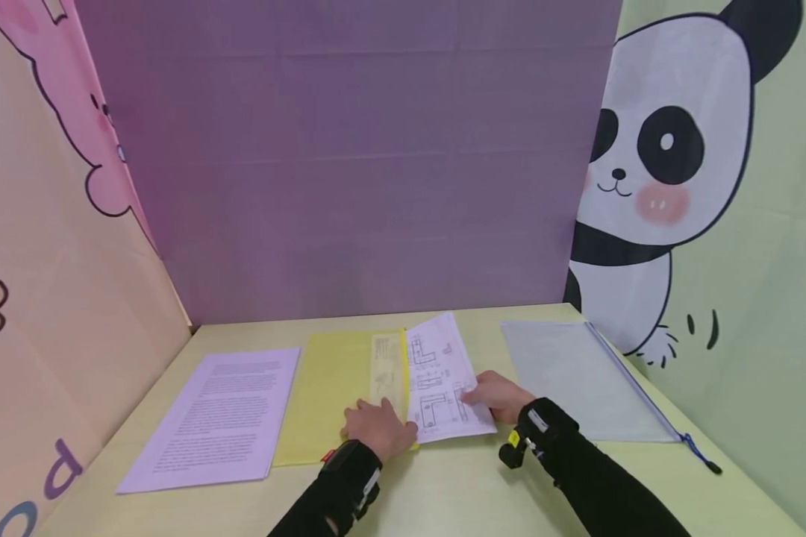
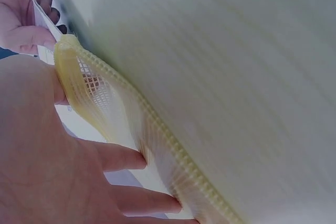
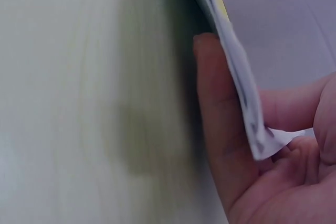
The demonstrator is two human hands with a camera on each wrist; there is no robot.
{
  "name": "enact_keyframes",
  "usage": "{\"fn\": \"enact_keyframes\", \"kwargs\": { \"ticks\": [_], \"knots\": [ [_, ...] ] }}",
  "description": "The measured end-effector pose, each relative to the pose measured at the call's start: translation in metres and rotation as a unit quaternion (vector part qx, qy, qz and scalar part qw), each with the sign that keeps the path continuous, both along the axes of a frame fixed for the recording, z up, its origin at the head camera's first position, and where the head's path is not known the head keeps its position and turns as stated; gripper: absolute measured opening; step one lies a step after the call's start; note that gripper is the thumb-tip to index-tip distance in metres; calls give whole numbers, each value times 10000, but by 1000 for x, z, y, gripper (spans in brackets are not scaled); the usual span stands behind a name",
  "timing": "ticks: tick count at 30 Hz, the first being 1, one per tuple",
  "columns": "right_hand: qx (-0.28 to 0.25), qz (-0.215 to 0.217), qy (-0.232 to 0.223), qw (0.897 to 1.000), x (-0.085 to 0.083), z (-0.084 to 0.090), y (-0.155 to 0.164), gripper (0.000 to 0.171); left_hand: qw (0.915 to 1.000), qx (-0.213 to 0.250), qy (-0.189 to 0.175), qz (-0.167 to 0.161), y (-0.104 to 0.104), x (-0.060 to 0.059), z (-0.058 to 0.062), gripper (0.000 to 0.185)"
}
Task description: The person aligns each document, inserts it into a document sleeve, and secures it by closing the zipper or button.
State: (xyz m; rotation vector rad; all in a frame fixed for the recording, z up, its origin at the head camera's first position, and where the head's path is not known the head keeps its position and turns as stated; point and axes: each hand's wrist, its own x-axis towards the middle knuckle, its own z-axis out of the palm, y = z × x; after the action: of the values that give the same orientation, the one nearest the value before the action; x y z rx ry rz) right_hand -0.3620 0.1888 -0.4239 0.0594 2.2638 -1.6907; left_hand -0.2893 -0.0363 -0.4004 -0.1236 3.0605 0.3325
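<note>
The left hand (image 1: 376, 426) holds up the mesh edge of the yellow pouch (image 1: 336, 388) on the table (image 1: 443, 492), its fingers (image 2: 126, 158) curled under the zipper rim. The right hand (image 1: 500, 395) pinches the drawing sheets (image 1: 439, 384), which lie half inside the pouch. I think the sheets should stay flat and square to the opening, and the mouth should be held wide.
</note>
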Motion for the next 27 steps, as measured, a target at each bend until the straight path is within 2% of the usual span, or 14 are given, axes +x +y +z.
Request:
{"fn": "enact_keyframes", "kwargs": {
  "ticks": [7,17,27],
  "knots": [
    [25,219,-62,9997,-1,6,5,20,9999,-117,-12,36,2,-1,-3,73],
    [141,296,-520,9981,4,9,26,10,9997,-234,-4,28,3,-2,1,72],
    [198,277,-293,9990,7,4,31,12,9997,-242,-69,-22,3,-2,1,72]
  ]
}}
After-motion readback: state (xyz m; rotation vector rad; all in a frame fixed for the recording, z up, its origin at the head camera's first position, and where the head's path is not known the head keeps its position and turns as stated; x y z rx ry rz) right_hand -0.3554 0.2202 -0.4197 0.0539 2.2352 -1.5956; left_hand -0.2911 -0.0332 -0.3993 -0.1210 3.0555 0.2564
